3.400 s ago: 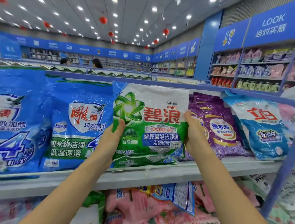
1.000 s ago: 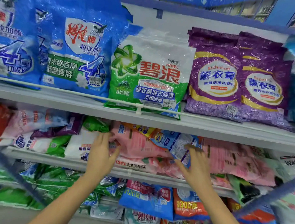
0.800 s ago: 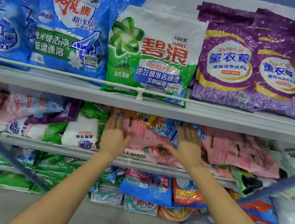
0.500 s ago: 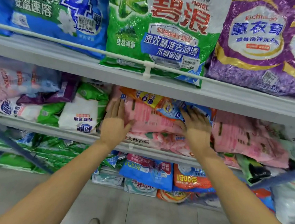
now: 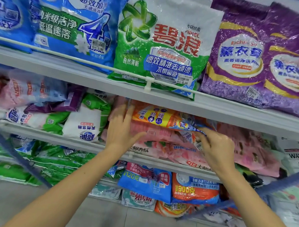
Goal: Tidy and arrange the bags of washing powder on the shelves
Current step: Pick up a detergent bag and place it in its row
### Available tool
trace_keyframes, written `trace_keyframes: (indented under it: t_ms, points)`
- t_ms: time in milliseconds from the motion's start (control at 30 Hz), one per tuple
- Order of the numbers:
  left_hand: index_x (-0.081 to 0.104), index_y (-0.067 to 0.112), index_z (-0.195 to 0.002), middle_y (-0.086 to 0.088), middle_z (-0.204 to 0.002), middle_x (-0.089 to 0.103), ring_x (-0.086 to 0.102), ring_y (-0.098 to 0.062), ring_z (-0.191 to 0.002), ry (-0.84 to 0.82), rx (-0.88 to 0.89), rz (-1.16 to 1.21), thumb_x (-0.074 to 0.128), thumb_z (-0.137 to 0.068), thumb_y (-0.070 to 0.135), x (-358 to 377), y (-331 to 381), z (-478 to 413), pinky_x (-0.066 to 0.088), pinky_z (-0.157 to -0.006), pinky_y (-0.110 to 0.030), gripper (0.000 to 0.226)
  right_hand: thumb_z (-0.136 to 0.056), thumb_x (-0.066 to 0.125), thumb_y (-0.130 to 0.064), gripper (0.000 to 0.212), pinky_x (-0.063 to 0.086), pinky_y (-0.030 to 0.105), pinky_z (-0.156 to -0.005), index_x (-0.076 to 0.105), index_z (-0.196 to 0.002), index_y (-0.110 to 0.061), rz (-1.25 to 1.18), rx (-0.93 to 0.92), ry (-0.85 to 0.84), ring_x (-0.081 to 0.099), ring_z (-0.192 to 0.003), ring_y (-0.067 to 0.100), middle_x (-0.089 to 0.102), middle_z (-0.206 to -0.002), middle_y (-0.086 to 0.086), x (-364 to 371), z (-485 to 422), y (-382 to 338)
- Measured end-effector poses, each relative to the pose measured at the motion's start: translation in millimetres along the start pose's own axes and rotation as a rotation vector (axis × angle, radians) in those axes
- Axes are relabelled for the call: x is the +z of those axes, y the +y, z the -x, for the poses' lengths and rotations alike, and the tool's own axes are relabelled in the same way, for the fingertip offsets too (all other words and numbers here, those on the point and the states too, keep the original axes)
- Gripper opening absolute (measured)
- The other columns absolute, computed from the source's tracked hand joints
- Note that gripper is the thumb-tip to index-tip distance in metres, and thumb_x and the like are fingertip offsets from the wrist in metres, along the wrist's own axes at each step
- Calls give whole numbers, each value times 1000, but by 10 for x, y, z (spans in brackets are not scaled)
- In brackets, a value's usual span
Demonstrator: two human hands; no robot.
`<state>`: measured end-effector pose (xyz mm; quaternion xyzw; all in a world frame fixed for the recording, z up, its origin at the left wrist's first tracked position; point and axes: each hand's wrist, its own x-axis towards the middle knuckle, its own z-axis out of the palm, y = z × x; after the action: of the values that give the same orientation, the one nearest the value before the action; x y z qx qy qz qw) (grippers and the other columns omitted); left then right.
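As right hand [image 5: 215,149] pinches orange bag [image 5: 156,116] edge, left hand [image 5: 122,130] flat

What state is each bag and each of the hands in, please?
green bag, upright on upper shelf.
purple bags, upright, side by side.
orange-and-blue bag, lying atop pink bags.
pink bags, stacked flat.
left hand, open, resting on pink bags.
right hand, pinching orange-and-blue bag's edge.

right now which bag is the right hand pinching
The orange and blue bag atop the pink bags; the right hand pinches its blue corner.
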<state>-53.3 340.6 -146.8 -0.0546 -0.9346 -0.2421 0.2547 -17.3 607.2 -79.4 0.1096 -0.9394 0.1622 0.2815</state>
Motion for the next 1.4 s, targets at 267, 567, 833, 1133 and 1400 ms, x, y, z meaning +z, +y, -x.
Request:
trace_keyframes:
  t_ms: [267, 567, 833, 1133, 1400]
  points:
    - [74, 9, -75, -7, -78, 74, 71, -24, -82, 305, 574, -19, 77, -60, 1, -462, 265, -120, 41, -88, -39, 18, -80, 68, 3, 23, 32, 2, -50, 74, -98, -9, -226, -13, -100, 48, -49, -16, 50, -50, -29, -411, 253, 277]
    - [65, 15, -58, 2, -51, 60, 59, -19, -54, 452, 821, -291, 72, -71, 1, -1397, 1197, -237, 42, -96, -39, 20, -85, 56, -20, 29, 19, 24, -40, 70, -72, -42, -635, 125, -249, 26, -43, 4, 40, -45, -8, -1046, 281, 505]
    - [63, 22, -47, 8, -41, 54, 59, -12, -51, 119, 946, -510, 82, -44, 18, -1592, 1941, -296, 48, -93, -38, 19, -78, 68, -51, 70, 45, 21, -96, 38, -138, -34, -860, 127, -627, 56, -117, 7, 59, -128, -15, -1217, 275, 134]
    - [64, 19, -54, 7, -47, 60, 59, -18, -56, 163, 945, -454, 75, -65, 28, -2058, 1814, -438, 50, -82, -34, 17, -78, 74, -16, 39, 35, 35, -50, 46, -50, -18, -782, 140, -77, 40, -48, 19, 50, -50, 5, -853, 101, -758]
    - [45, 11, -136, -9, -123, 57, 53, -22, -109, 329, 554, 13, 61, -77, 54, -2379, 1241, -621, 39, -95, -31, 74, -79, 72, -12, 13, 53, 44, -62, 69, -66, -13, -1003, 275, 52, 62, -58, 21, 70, -63, 8, -1039, -436, -981]
